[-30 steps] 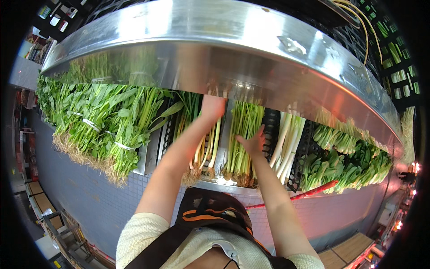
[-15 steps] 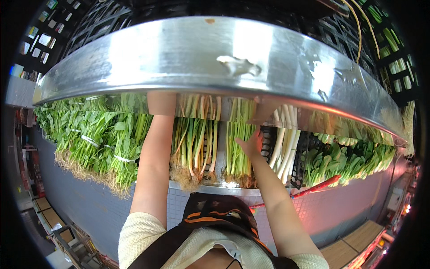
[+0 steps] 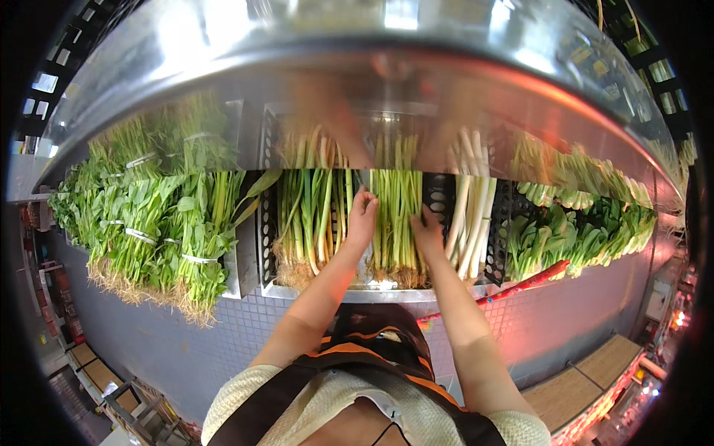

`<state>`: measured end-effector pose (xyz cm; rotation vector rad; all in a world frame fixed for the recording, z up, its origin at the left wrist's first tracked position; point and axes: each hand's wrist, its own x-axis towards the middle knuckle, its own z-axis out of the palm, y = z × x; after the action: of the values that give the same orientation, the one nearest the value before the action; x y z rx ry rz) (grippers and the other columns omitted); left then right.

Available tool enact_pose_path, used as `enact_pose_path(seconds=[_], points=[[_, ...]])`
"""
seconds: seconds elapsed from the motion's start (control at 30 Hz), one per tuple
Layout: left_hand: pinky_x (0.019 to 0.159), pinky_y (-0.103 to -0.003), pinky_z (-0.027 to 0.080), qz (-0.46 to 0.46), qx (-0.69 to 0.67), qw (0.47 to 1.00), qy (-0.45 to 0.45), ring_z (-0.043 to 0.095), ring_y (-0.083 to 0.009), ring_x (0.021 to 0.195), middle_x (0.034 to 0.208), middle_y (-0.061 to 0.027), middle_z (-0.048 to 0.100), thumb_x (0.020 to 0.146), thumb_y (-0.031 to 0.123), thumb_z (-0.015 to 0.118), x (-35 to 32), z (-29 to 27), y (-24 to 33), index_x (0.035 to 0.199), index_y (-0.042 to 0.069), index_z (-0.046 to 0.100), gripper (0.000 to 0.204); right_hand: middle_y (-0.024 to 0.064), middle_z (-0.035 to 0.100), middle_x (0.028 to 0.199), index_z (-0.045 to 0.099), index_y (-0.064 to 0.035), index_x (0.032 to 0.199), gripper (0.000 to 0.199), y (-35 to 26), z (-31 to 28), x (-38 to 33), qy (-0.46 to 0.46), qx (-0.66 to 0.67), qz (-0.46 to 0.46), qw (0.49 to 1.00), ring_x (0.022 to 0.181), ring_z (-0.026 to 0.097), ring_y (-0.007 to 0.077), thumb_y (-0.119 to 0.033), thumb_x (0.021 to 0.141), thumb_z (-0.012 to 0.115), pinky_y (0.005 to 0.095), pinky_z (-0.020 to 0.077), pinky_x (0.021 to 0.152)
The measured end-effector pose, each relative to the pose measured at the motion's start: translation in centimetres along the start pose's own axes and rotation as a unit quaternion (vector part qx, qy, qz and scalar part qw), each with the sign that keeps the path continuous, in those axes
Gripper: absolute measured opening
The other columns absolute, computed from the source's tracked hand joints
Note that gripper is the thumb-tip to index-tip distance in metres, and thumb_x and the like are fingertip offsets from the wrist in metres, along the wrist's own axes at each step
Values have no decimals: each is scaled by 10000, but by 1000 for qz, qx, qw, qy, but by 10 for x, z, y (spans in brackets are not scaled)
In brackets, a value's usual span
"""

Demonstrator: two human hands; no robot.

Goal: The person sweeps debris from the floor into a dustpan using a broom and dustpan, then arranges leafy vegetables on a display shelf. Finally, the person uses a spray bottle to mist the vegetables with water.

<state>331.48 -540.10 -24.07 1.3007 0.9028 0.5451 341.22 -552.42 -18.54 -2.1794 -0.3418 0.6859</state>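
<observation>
A bundle of green onions (image 3: pixel 396 223) stands root-down in a metal tray (image 3: pixel 349 293) on the produce shelf. My left hand (image 3: pixel 362 218) presses against the left side of this bundle, fingers curled at its stalks. My right hand (image 3: pixel 427 227) rests on the bundle's right side, so the two hands flank it. Another green onion bundle (image 3: pixel 312 219) lies just left of my left hand. Thick white leeks (image 3: pixel 471 223) lie just right of my right hand. Whether either hand actually grips the stalks is hard to tell.
Tied bunches of leafy greens (image 3: pixel 160 223) fill the shelf on the left, and more leafy greens (image 3: pixel 580 230) lie on the right. A shiny metal hood (image 3: pixel 357 59) overhangs the shelf and mirrors the produce. A red stick (image 3: pixel 520 282) lies by the shelf's front edge.
My left hand has come down from high behind the left bundle to the middle bundle's left side. The view has tilted so the metal hood takes up more of the top.
</observation>
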Motion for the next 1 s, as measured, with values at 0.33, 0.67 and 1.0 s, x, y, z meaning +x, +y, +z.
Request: enact_pose_path(seconds=[0.33, 0.67, 1.0], points=[[715, -216, 353, -145, -219, 962, -80, 420, -68, 778, 847, 31, 456, 876, 111, 486, -17, -5, 32, 895, 98, 472, 27, 294, 171, 1316, 236, -130, 1360, 691, -29, 45, -53, -93, -241, -102, 961, 1175, 224, 457, -146, 743, 545, 491, 236, 977], [927, -417, 300, 134, 191, 972, 21, 340, -379, 1193, 1292, -230, 364, 844, 32, 482, -45, 10, 42, 888, 8, 442, 64, 210, 475, 1136, 516, -17, 1111, 391, -24, -37, -66, 32, -117, -245, 962, 1050, 424, 359, -122, 743, 594, 419, 327, 919], [851, -390, 367, 181, 214, 960, -14, 484, -328, 980, 1049, -157, 526, 795, 9, 530, -90, -10, 70, 882, 14, 482, 99, 92, 555, 1009, 576, -52, 1051, 302, -1, -190, -94, -246, -743, -114, 612, 1000, 490, 263, -168, 784, 496, 480, 274, 925]])
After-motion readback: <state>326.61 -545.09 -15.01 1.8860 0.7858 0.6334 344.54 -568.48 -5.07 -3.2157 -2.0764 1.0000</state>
